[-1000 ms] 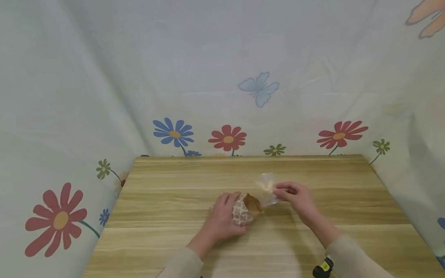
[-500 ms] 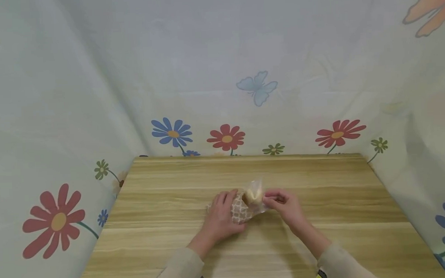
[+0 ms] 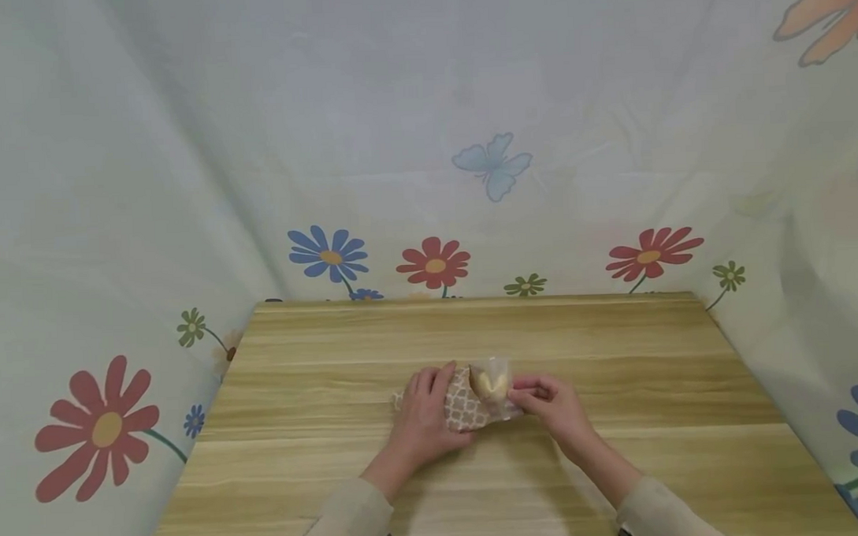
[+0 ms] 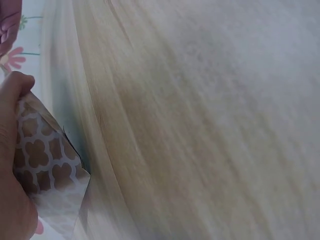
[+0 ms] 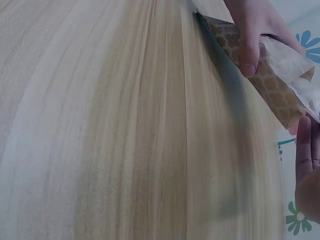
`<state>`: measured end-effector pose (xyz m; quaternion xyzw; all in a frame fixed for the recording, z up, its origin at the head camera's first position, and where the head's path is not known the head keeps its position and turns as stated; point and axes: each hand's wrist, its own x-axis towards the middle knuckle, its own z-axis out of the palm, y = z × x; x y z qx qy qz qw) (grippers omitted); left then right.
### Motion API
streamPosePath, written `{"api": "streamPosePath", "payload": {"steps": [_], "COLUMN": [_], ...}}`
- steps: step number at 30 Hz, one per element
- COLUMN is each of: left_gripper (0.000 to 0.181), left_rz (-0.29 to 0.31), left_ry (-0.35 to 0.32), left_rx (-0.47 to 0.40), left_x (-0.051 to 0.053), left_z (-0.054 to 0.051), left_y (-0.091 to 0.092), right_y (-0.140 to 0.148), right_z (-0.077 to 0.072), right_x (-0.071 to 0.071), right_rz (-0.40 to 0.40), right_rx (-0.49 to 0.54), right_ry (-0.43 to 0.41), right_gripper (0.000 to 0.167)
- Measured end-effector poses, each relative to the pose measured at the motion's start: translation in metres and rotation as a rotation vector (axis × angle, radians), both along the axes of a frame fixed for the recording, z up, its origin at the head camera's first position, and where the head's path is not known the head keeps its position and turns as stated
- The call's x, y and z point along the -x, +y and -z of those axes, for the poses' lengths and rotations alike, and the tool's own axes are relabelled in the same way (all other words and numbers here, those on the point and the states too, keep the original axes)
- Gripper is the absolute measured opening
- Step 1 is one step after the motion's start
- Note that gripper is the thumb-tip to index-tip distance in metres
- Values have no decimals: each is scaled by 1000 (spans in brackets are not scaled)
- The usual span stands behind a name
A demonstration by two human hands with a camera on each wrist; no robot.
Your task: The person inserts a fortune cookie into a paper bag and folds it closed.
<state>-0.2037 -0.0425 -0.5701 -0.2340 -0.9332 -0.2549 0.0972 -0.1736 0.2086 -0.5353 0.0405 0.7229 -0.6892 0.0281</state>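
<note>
A brown paper bag [image 3: 464,402] with a white lattice print lies on its side on the table, its mouth toward the right. My left hand [image 3: 422,420] grips the bag around its body, thumb along the near side; the left wrist view shows the printed paper bag [image 4: 50,160] under the thumb. At the mouth sits a clear plastic packet [image 3: 500,385] with something pale yellow in it, partly inside the paper. My right hand [image 3: 558,413] pinches the packet's right edge between thumb and fingertips. What the yellowish contents are, I cannot tell.
The wood-grain table [image 3: 332,342] stretches around both hands. White cloth [image 3: 368,144] printed with flowers and a butterfly hangs behind it and at both sides.
My right hand has moved left and slightly down, bringing the plastic packet from beside the paper bag's mouth into it. My left hand has kept its grip on the bag.
</note>
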Motion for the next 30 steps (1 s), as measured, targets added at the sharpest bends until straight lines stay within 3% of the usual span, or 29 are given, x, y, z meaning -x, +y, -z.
{"api": "streamPosePath", "payload": {"steps": [10,24,30], "left_gripper": [123,124,122], "left_rz": [22,22,27], "left_ry": [38,-35,-45], "left_rx": [28,83,92], "left_x": [-3,-2,-3], "left_z": [0,2,-1], "left_y": [0,0,0], "right_y": [-1,0,2], "right_z": [-1,2,4], "right_x": [0,0,5], "right_rz": [-68,-146,-198], "right_rx": [-16,-3,-55], "right_ry": [-24,-34,-47], "right_gripper": [31,30,32]}}
